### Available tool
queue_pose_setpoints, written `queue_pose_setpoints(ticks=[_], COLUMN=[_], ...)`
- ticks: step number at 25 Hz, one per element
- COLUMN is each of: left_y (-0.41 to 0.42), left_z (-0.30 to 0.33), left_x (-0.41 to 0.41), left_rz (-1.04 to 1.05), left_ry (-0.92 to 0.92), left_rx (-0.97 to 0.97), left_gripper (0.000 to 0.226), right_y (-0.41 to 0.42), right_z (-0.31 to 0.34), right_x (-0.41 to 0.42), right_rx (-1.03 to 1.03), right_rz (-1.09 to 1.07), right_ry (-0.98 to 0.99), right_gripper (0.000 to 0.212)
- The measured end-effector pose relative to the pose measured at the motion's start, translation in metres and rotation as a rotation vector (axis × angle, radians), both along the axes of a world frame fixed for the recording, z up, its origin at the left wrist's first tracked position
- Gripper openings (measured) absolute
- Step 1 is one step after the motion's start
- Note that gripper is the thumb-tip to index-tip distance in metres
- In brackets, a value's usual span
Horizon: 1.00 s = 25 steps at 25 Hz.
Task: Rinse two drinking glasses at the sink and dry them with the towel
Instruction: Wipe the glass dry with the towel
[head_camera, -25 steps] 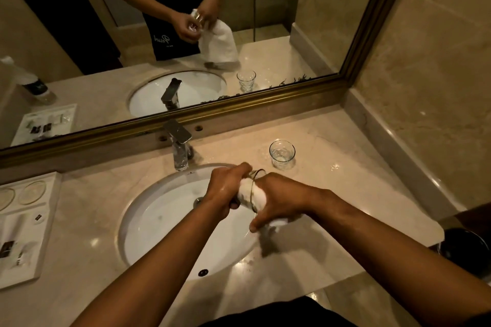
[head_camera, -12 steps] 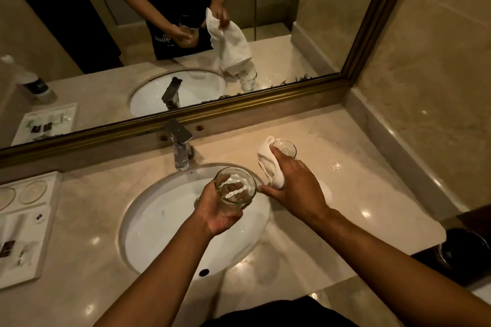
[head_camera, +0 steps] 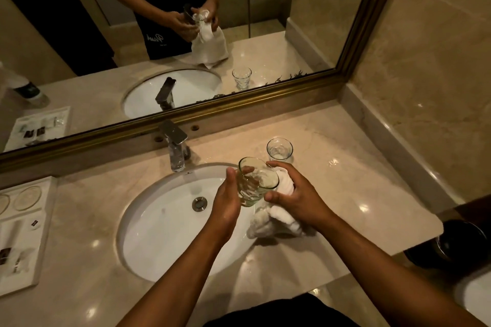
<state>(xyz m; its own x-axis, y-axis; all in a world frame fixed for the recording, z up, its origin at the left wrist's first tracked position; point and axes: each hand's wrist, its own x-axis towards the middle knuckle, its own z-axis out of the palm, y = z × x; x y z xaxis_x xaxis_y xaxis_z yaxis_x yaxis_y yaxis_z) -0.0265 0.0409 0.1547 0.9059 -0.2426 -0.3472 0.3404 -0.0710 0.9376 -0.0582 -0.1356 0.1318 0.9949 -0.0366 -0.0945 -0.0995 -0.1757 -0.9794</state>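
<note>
My left hand point(head_camera: 228, 202) grips a clear drinking glass point(head_camera: 256, 180), held tilted with its mouth up over the right rim of the white sink point(head_camera: 159, 233). My right hand point(head_camera: 295, 199) presses a white towel point(head_camera: 276, 216) against the glass's right side; the towel's loose end hangs down onto the counter edge of the basin. A second clear glass point(head_camera: 279, 149) stands upright on the marble counter just behind my right hand, apart from it.
A chrome faucet point(head_camera: 174, 145) stands behind the basin, below the gold-framed mirror point(head_camera: 239, 103). A white amenities tray point(head_camera: 21, 236) lies at the left on the counter point(head_camera: 358, 194). A dark bin point(head_camera: 462, 241) sits past the counter's right end.
One second ago both hands rubbed the towel around the glass. Then the right hand drew the towel away toward the second glass. Now it has brought the towel back against the held glass.
</note>
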Motion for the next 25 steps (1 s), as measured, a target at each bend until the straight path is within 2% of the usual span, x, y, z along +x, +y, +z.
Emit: queue_pose_setpoints(ticks=[2,5,11,13,19,23,25], left_y=[0.002,0.012,-0.002,-0.011,-0.042,-0.075,-0.1], left_z=[-0.001,-0.013,-0.015,-0.015,-0.018,-0.026,-0.035], left_x=[0.001,0.017,0.035,0.037,0.04,0.052,0.064], left_rz=[-0.154,-0.325,-0.391,-0.369,-0.344,-0.341,-0.396], left_ry=[-0.152,-0.202,-0.257,-0.289,-0.386,-0.339,-0.336], left_rx=[0.025,0.092,0.146,0.183,0.185,0.192,0.221], left_gripper=[0.058,0.072,0.077,0.08,0.093,0.095,0.101], right_y=[-0.008,-0.018,-0.038,-0.041,-0.047,-0.064,-0.074], right_z=[0.008,0.018,0.025,0.025,0.017,0.008,0.0], right_x=[-0.003,-0.006,-0.01,-0.013,-0.02,-0.032,-0.038], right_rx=[0.056,0.047,-0.023,-0.019,0.051,0.117,0.199], right_rz=[-0.031,0.006,-0.032,-0.104,-0.407,-0.598,-0.666], right_ry=[0.004,0.03,0.115,0.122,0.18,0.223,0.25], right_gripper=[0.076,0.077,0.094,0.083,0.022,0.005,0.006])
